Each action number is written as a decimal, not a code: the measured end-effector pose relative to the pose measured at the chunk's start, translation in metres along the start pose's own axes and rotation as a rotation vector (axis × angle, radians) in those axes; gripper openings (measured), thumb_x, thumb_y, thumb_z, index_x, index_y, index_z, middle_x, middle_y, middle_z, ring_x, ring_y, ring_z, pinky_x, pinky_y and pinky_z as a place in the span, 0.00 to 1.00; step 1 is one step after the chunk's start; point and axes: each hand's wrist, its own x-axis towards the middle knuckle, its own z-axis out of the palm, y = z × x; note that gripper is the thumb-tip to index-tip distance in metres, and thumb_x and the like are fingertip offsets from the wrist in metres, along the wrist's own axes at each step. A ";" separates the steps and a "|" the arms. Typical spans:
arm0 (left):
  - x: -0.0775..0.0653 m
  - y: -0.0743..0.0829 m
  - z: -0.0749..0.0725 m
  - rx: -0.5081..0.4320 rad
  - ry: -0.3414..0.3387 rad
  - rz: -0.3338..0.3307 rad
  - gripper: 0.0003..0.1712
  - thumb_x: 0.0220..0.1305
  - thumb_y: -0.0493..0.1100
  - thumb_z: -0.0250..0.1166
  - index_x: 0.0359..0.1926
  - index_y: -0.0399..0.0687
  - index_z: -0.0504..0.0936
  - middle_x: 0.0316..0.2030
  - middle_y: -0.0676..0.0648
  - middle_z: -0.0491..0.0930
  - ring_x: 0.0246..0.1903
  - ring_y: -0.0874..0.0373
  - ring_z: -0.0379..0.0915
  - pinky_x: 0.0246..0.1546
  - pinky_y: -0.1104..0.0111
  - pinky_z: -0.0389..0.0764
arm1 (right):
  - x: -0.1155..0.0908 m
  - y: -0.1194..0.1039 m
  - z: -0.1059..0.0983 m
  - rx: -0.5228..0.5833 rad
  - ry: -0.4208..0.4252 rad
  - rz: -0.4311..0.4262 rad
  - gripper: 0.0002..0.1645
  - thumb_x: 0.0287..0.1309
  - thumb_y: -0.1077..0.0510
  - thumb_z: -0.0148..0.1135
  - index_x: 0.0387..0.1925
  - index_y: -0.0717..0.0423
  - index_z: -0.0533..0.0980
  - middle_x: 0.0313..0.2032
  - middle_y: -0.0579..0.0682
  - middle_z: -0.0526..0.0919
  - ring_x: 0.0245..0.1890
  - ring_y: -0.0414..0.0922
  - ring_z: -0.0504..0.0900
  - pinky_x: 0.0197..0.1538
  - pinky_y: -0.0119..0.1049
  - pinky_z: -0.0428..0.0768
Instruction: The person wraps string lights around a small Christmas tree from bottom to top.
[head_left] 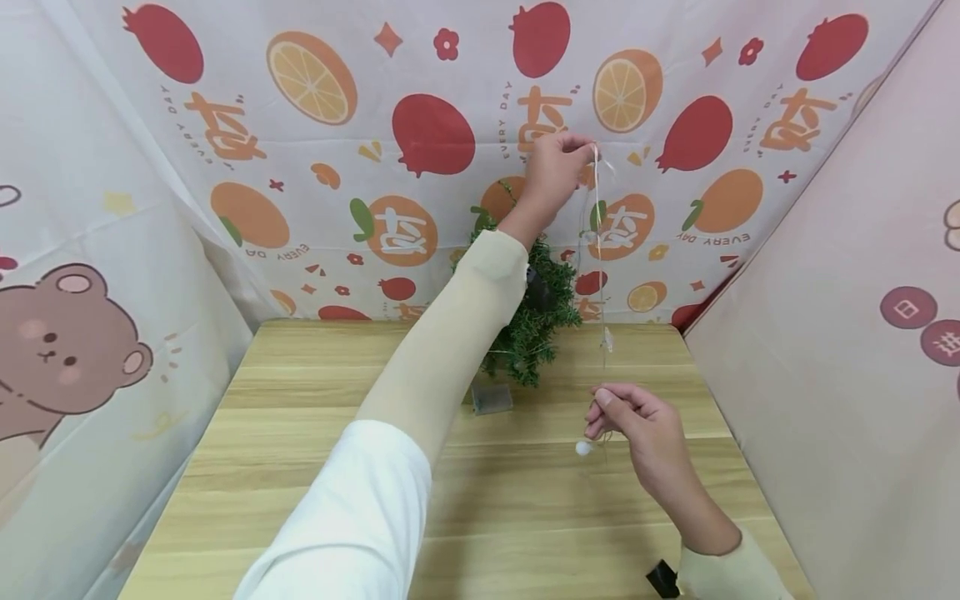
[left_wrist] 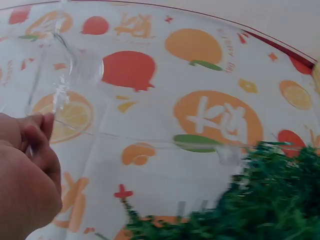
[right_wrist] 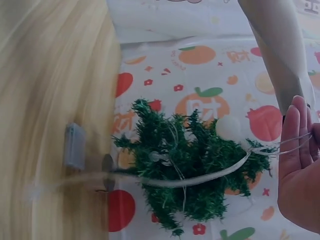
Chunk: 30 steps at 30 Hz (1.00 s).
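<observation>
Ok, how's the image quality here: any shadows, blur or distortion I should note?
Head view: mostly sharp, with a soft shadow on the table beside the left arm; left wrist view: tree smeared, probably by motion, and the edge of the backdrop curves, perhaps lens distortion; right wrist view: tree clearer, but the pale strand blurs into a streak over the table.

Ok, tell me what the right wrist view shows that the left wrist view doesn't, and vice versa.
Only the right wrist view shows the grey translucent rectangular box, the left arm's beige sleeve and the bare right hand. Only the left wrist view clearly shows the bare left hand. Both show the green bristly tinsel tree, the thin pale string and the white fruit-printed cloth.
</observation>
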 end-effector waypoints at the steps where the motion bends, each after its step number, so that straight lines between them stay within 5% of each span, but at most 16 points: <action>1: 0.003 0.003 -0.002 0.024 0.011 -0.006 0.10 0.70 0.43 0.66 0.45 0.44 0.88 0.41 0.49 0.85 0.31 0.62 0.74 0.34 0.73 0.74 | 0.000 -0.002 -0.001 -0.006 0.003 -0.007 0.14 0.71 0.58 0.60 0.45 0.67 0.81 0.30 0.49 0.87 0.27 0.44 0.87 0.37 0.41 0.87; 4: 0.010 0.010 -0.009 0.104 0.024 -0.039 0.09 0.70 0.45 0.66 0.43 0.48 0.89 0.41 0.51 0.86 0.42 0.65 0.77 0.40 0.74 0.75 | 0.003 -0.007 -0.001 -0.033 0.012 -0.018 0.14 0.72 0.57 0.60 0.46 0.67 0.81 0.30 0.48 0.87 0.28 0.44 0.87 0.38 0.41 0.87; 9: 0.023 0.016 -0.025 0.167 0.018 -0.054 0.09 0.70 0.45 0.66 0.44 0.49 0.90 0.44 0.53 0.85 0.43 0.64 0.76 0.40 0.72 0.75 | 0.016 -0.023 -0.002 -0.072 0.010 -0.083 0.14 0.72 0.57 0.59 0.45 0.66 0.81 0.31 0.49 0.87 0.28 0.44 0.87 0.37 0.40 0.87; 13: 0.032 0.015 -0.042 0.147 -0.004 -0.037 0.10 0.70 0.42 0.65 0.45 0.44 0.90 0.46 0.52 0.85 0.46 0.63 0.78 0.43 0.72 0.76 | 0.030 -0.039 -0.001 -0.056 -0.006 -0.172 0.12 0.72 0.60 0.59 0.45 0.67 0.81 0.31 0.50 0.86 0.27 0.44 0.86 0.35 0.39 0.86; 20: 0.039 0.010 -0.067 0.093 -0.069 -0.107 0.11 0.70 0.44 0.65 0.46 0.45 0.89 0.52 0.52 0.83 0.54 0.64 0.74 0.46 0.71 0.75 | 0.047 -0.058 0.012 -0.044 -0.056 -0.231 0.12 0.72 0.60 0.59 0.46 0.65 0.81 0.31 0.51 0.86 0.27 0.46 0.86 0.36 0.40 0.86; 30: 0.043 -0.013 -0.097 -0.083 -0.028 -0.218 0.10 0.70 0.44 0.66 0.47 0.48 0.89 0.45 0.51 0.86 0.16 0.60 0.58 0.21 0.69 0.64 | 0.059 -0.075 0.047 -0.064 -0.145 -0.308 0.12 0.72 0.61 0.58 0.48 0.66 0.81 0.31 0.51 0.85 0.27 0.47 0.86 0.36 0.41 0.86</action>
